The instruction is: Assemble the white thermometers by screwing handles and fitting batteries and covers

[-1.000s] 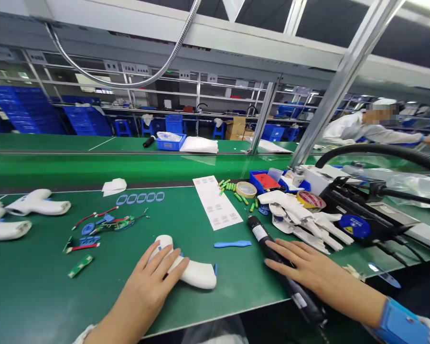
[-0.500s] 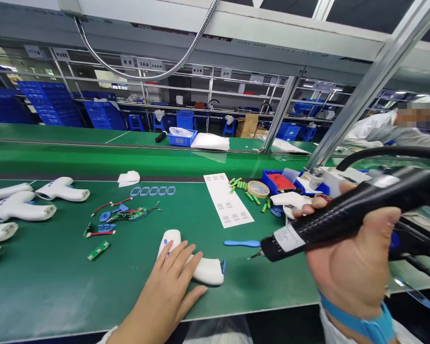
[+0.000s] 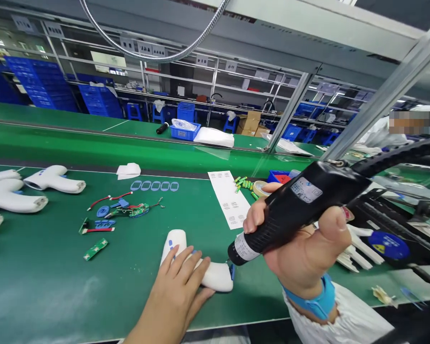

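Note:
My left hand (image 3: 175, 291) lies flat with fingers spread on a white handheld thermometer housing (image 3: 215, 274) on the green bench. My right hand (image 3: 301, 248) is wrapped round a black electric screwdriver (image 3: 294, 205), held tilted with its tip just above the butt end of the housing, by a small blue part. A black hose runs from the screwdriver's top off to the right.
Several white housings (image 3: 53, 179) lie at far left. Small circuit boards, wires and blue parts (image 3: 122, 210) lie left of centre, with blue rings (image 3: 154, 186) and a label sheet (image 3: 229, 198) behind. Green batteries (image 3: 245, 184), tape and white shells (image 3: 358, 243) crowd the right. A person sits far right.
My right hand has lifted the screwdriver from the bench and swung it left, bringing its tip down to the housing's end. My left hand has stayed on the housing.

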The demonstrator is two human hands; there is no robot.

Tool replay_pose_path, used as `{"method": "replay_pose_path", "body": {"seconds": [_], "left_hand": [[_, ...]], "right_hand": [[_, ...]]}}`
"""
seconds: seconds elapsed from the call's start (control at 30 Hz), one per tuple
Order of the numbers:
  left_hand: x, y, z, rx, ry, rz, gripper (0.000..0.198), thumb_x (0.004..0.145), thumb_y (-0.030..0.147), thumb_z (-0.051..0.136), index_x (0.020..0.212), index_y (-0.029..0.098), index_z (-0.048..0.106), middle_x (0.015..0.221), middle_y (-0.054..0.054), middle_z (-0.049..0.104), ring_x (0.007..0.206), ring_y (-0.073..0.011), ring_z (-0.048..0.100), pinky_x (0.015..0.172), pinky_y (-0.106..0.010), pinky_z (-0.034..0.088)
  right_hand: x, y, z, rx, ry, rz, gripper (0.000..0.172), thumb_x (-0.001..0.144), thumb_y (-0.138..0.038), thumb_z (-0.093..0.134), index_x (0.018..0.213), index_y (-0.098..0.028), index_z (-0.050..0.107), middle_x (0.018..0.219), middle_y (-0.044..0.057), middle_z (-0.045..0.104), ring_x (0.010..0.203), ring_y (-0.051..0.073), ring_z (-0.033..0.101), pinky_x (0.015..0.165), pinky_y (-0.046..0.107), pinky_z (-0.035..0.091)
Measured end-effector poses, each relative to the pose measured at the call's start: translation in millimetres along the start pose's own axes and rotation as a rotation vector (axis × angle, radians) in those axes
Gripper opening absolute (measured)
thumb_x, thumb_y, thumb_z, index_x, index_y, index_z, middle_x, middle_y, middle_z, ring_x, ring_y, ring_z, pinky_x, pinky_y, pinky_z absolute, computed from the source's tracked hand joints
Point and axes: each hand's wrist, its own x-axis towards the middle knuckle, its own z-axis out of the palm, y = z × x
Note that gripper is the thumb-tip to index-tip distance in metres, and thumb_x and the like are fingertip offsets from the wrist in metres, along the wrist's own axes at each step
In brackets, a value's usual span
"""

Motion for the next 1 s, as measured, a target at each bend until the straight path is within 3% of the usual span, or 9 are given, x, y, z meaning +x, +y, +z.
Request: {"method": "replay_pose_path", "body": {"seconds": [0.23, 0.43, 0.63, 0.8, 1.0], "left_hand": [[0.0, -0.2, 2.4, 0.013, 0.045, 0.015, 0.033, 0.087, 0.038, 0.053, 0.115, 0.021, 0.058, 0.110, -0.001, 0.065, 0.104, -0.0206, 0.057, 0.099, -0.039, 0.037], [5.2, 9.4, 3.3, -0.064, 0.151, -0.117, 0.031, 0.093, 0.039, 0.041, 0.105, 0.019, 0.063, 0.101, -0.003, 0.067, 0.100, -0.0206, 0.058, 0.100, -0.041, 0.034], [2.0, 0.1, 0.7, 0.001, 0.056, 0.020, 0.033, 0.088, 0.039, 0.053, 0.114, 0.021, 0.058, 0.108, -0.001, 0.066, 0.103, -0.0195, 0.058, 0.102, -0.037, 0.033], [1.5, -1.5, 1.1, 0.009, 0.050, 0.016, 0.033, 0.087, 0.038, 0.054, 0.114, 0.021, 0.058, 0.109, -0.002, 0.066, 0.103, -0.0201, 0.058, 0.101, -0.038, 0.035], [0.2, -2.7, -0.1, 0.015, 0.006, 0.019, 0.034, 0.086, 0.036, 0.055, 0.117, 0.021, 0.057, 0.109, -0.003, 0.065, 0.104, -0.0207, 0.057, 0.100, -0.039, 0.036]], "right_hand": [[1.0, 4.6, 2.2, -0.007, -0.056, 0.067, 0.056, 0.070, -0.070, 0.045, 0.093, -0.020, 0.053, 0.052, -0.001, 0.055, 0.044, 0.016, 0.048, 0.044, 0.028, 0.040], [0.8, 10.0, 3.2, 0.000, -0.085, 0.098, 0.054, 0.073, -0.068, 0.044, 0.095, -0.019, 0.052, 0.054, -0.001, 0.055, 0.044, 0.015, 0.049, 0.044, 0.027, 0.040], [-0.6, 15.4, 4.6, 0.025, -0.158, 0.123, 0.055, 0.069, -0.070, 0.048, 0.086, -0.018, 0.053, 0.054, -0.001, 0.056, 0.044, 0.015, 0.049, 0.041, 0.026, 0.038], [-2.8, 16.4, 3.7, 0.050, -0.259, 0.135, 0.054, 0.070, -0.068, 0.051, 0.087, -0.017, 0.056, 0.056, 0.000, 0.057, 0.045, 0.013, 0.049, 0.042, 0.024, 0.039], [-2.5, 26.2, 1.2, 0.096, -0.287, 0.157, 0.055, 0.070, -0.069, 0.050, 0.089, -0.017, 0.056, 0.056, 0.000, 0.056, 0.045, 0.013, 0.049, 0.041, 0.024, 0.038]]}}
